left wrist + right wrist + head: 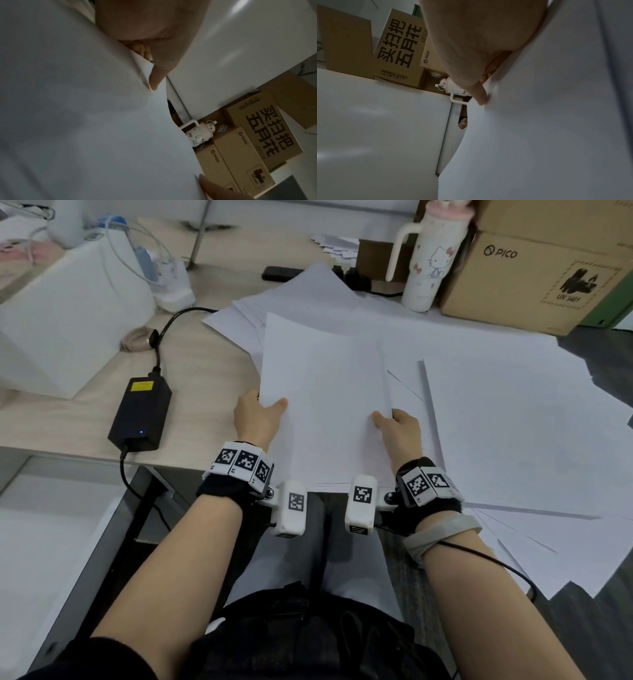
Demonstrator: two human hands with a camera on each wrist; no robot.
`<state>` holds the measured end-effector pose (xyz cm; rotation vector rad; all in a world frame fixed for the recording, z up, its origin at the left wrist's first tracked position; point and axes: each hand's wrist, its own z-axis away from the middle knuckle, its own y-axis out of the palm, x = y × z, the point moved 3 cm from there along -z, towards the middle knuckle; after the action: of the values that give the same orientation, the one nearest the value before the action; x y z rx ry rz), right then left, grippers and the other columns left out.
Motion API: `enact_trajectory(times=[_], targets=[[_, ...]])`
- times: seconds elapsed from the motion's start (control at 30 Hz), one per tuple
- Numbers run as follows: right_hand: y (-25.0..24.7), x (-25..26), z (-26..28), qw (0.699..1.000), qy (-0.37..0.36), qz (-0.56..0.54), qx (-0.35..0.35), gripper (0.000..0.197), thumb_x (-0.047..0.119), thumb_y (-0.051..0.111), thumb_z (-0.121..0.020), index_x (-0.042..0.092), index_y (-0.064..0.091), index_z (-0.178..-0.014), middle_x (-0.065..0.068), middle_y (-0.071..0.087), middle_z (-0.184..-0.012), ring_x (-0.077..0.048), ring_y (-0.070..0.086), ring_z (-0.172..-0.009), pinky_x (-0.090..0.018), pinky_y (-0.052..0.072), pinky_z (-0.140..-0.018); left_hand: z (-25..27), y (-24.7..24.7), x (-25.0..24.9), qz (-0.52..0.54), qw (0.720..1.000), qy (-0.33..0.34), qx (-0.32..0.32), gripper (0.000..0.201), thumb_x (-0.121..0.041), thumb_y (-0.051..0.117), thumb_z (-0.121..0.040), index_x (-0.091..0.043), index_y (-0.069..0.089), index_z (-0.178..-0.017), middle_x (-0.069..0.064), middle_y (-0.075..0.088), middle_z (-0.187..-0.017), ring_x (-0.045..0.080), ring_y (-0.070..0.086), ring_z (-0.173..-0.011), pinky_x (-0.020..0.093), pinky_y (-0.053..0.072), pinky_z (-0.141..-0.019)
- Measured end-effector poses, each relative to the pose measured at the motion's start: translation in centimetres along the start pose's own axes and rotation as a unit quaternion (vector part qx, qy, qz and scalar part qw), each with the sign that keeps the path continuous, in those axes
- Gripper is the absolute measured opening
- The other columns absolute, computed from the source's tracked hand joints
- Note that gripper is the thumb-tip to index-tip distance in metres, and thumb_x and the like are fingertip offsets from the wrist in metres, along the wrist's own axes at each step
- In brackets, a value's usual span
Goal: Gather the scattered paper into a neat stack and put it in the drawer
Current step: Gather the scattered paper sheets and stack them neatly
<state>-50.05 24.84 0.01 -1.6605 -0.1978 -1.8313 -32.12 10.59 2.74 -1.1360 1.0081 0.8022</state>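
I hold a thin stack of white paper [325, 392] above the desk, lifted and tilted toward me. My left hand [257, 414] grips its left edge, thumb on top and fingers underneath. My right hand [397, 426] grips the right edge the same way. In the left wrist view the thumb presses on the paper stack [77, 108]; in the right wrist view the thumb pins the paper stack [547, 121]. Several loose white sheets [513, 422] lie fanned across the desk to the right and behind. No drawer shows.
A black power adapter [142, 410] with its cable lies on the desk at left, beside a white box [65, 320]. A white cartoon-cat tumbler [433, 258] and cardboard boxes [534, 275] stand at the back right. The desk edge [85, 455] runs at left.
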Motion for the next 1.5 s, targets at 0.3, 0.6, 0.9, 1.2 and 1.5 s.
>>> enact_trajectory(times=[0.3,0.6,0.9,1.2,1.5], targets=[[-0.7,1.1,0.9,0.996,-0.072,-0.056,0.012,0.018,0.002,0.052,-0.087,0.003,0.049,-0.069,-0.004,0.048,-0.066,-0.016,0.040,-0.060,-0.026,0.035,-0.059,-0.3,-0.1,-0.4,-0.026,0.999,-0.007,0.031,0.019,-0.032,0.054,-0.093,-0.020,0.051,-0.107,-0.009,0.044,-0.092,0.016,0.025,-0.110,0.030,0.033,-0.084],[-2.1,6.8,2.6,0.955,-0.238,-0.178,0.020,0.022,0.000,0.051,-0.093,0.020,0.057,-0.095,0.001,0.063,-0.096,-0.009,0.060,-0.087,-0.023,0.050,-0.083,0.0,-2.7,-5.0,0.190,0.974,0.124,-0.003,0.014,-0.003,0.052,-0.094,-0.011,0.052,-0.105,-0.004,0.063,-0.089,0.003,0.060,-0.077,0.012,0.049,-0.069],[-3.7,6.8,2.8,0.945,-0.215,-0.245,0.035,0.014,0.011,0.062,-0.083,0.014,0.061,-0.096,-0.008,0.063,-0.098,-0.018,0.060,-0.091,-0.027,0.050,-0.080,2.2,-2.3,-6.8,0.302,0.939,0.158,0.044,0.023,0.007,0.055,-0.088,-0.015,0.051,-0.089,-0.007,0.064,-0.079,0.002,0.062,-0.071,0.017,0.048,-0.068],[-3.1,5.8,3.3,0.949,-0.135,-0.277,0.062,0.017,0.000,0.068,-0.083,0.009,0.065,-0.097,0.005,0.073,-0.085,-0.011,0.069,-0.081,-0.023,0.053,-0.073,2.6,-1.0,-5.5,0.302,0.946,0.104,0.063,0.012,-0.012,0.066,-0.088,-0.015,0.060,-0.098,0.001,0.067,-0.097,0.012,0.065,-0.090,0.024,0.053,-0.079],[-2.2,4.8,2.5,0.961,-0.138,-0.239,0.024,0.020,-0.003,0.068,-0.083,0.013,0.065,-0.095,-0.002,0.070,-0.093,-0.013,0.068,-0.083,-0.031,0.056,-0.083,2.2,0.4,-4.4,0.282,0.953,0.089,0.067,0.018,-0.025,0.063,-0.092,-0.018,0.060,-0.108,-0.002,0.068,-0.109,0.012,0.064,-0.104,0.027,0.052,-0.091]])
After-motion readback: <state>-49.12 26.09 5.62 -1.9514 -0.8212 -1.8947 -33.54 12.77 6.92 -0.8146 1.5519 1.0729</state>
